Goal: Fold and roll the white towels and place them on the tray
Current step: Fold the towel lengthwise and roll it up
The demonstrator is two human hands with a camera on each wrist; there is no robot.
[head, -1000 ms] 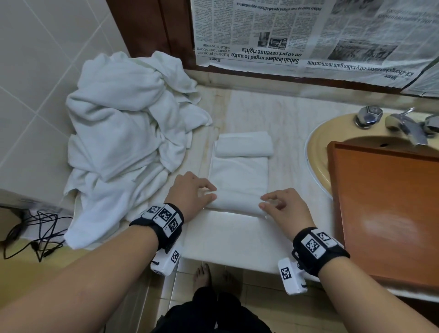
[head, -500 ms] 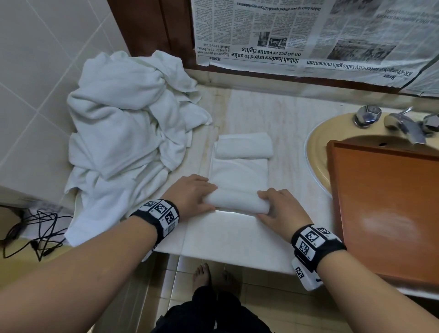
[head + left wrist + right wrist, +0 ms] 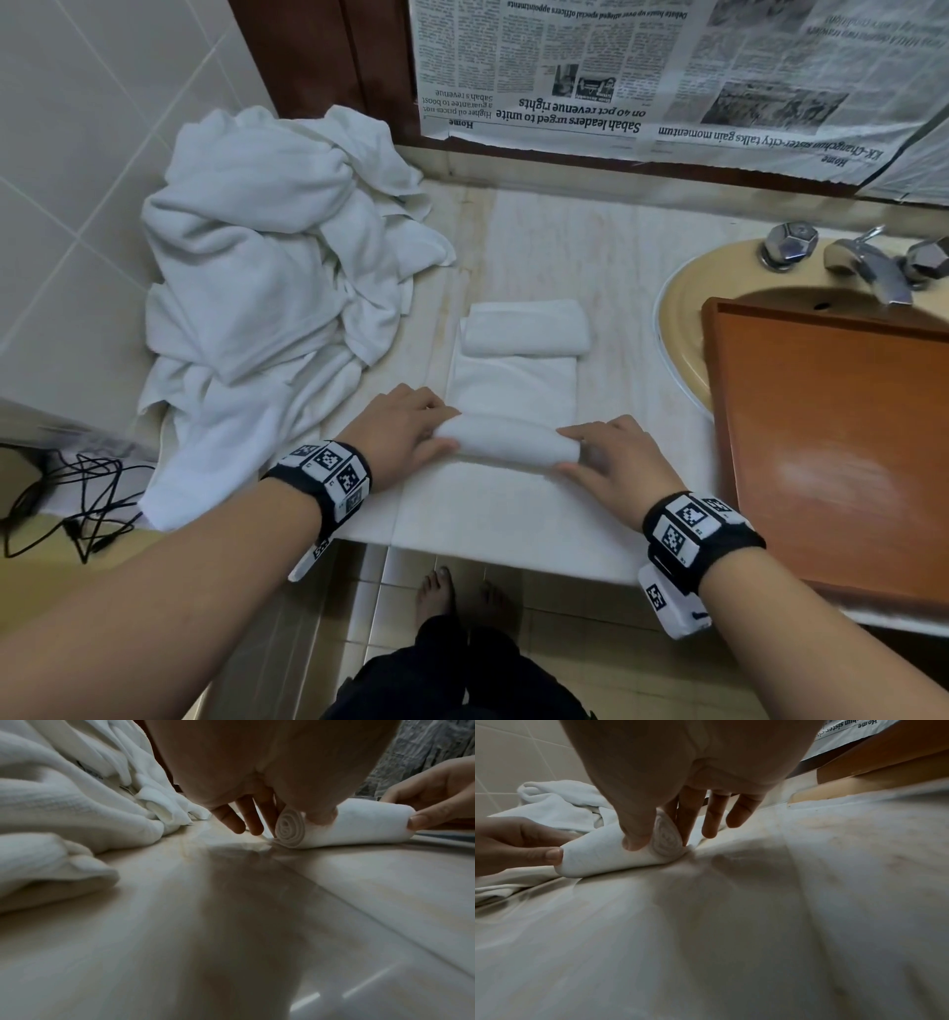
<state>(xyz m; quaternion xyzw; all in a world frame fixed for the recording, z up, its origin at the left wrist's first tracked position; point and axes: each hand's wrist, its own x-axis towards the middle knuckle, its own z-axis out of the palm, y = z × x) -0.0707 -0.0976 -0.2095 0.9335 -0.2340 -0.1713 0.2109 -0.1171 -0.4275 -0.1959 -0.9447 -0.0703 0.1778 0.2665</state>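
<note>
- Two hands are set on one roll (image 3: 506, 443) on the table (image 3: 513, 519), left of the tray (image 3: 842, 462).
- The roll's ends are pinched by the left hand (image 3: 405, 437) and right hand (image 3: 611, 462), thumb against curled fingers.
- Rolling is judged half done; flat towel (image 3: 513, 388) remains between the roll and a finished bundle (image 3: 526, 329).
- Even forward pressure is called for next.
- A pile (image 3: 267, 288) lies further left.

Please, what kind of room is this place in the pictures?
Most likely a bathroom. A beige sink with a chrome tap is set in the pale stone counter, the wall is tiled, and a pile of white towels lies beside it.
</note>
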